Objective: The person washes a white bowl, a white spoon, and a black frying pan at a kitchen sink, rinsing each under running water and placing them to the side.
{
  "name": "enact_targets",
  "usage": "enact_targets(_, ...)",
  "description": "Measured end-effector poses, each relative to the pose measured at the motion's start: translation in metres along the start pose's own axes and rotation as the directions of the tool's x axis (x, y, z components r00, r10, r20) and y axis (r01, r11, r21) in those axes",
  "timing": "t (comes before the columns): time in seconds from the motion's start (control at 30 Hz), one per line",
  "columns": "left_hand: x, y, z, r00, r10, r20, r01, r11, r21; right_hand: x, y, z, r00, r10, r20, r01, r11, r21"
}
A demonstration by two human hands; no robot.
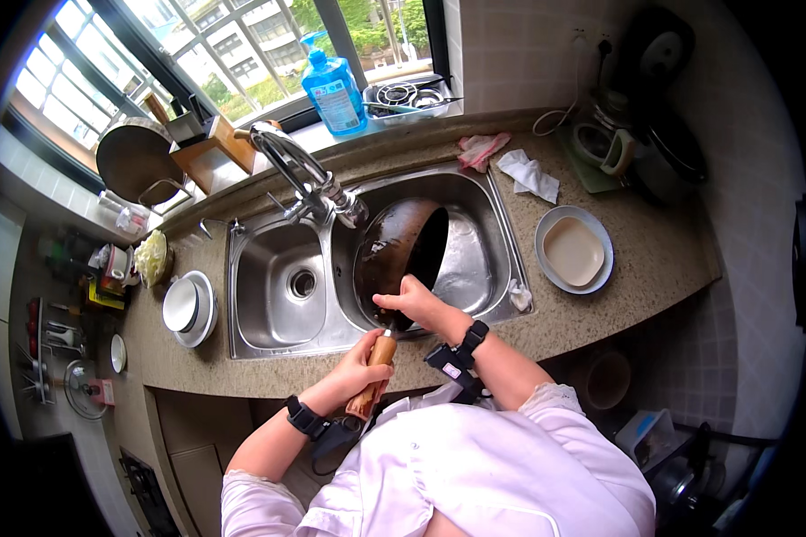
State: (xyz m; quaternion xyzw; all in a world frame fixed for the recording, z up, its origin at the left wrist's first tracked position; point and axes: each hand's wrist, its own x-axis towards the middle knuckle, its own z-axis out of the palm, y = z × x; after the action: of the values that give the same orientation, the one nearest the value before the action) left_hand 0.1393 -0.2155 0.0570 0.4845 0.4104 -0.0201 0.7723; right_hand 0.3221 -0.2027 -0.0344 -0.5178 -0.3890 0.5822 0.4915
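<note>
A dark wok (393, 235) is tilted on its side in the right basin of the steel double sink (487, 268). Its brown, wet outer side faces left, and its black inside faces right. My left hand (357, 369) is wrapped around the wok's wooden handle (383, 352), which juts out over the counter's front edge. Against the wok's near side, close to the handle, rests my right hand (416, 303), thumb pointing left. Its other fingers are mostly hidden, so whether it grips the rim cannot be told. The chrome faucet (319, 181) reaches over the wok's far side.
Stacked bowls (181, 305) stand left of the sink, a plate with a beige dish (573, 250) right. Cloths (527, 174) lie behind that plate. A blue soap bottle (336, 90), knife block (211, 154) and pan (138, 161) line the sill. A coffee pot (604, 144) stands far right.
</note>
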Motion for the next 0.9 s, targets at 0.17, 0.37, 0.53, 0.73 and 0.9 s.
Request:
enact_targets(0.17, -0.014, -0.003, 0.002, 0.998, 0.053, 0.043, -0.045, 0.984, -0.175, 0.003, -0.016, 0.01, 0.998, -0.059, 0.019, 0.062, 0.972, -0.227)
enact_targets(0.37, -0.03, -0.01, -0.007, 0.981, 0.142, 0.13, -0.075, 0.904, -0.421, 0.011, -0.032, 0.03, 0.997, -0.011, 0.073, 0.037, 0.93, -0.365)
enact_targets(0.53, -0.048, -0.026, -0.013, 0.963, 0.225, 0.146, -0.103, 0.813, -0.574, 0.017, -0.024, 0.058, 0.972, -0.015, 0.234, 0.122, 0.885, -0.449)
enact_targets(0.73, -0.088, -0.051, -0.043, 0.927, 0.359, 0.109, -0.16, 0.64, -0.751, 0.009, -0.053, 0.094, 0.951, 0.008, 0.31, 0.115, 0.92, -0.375)
enact_targets(0.9, -0.135, -0.074, -0.062, 0.895, 0.446, -0.003, -0.252, 0.5, -0.828, -0.006, -0.038, 0.057, 0.954, -0.223, -0.201, 0.196, 0.97, -0.143)
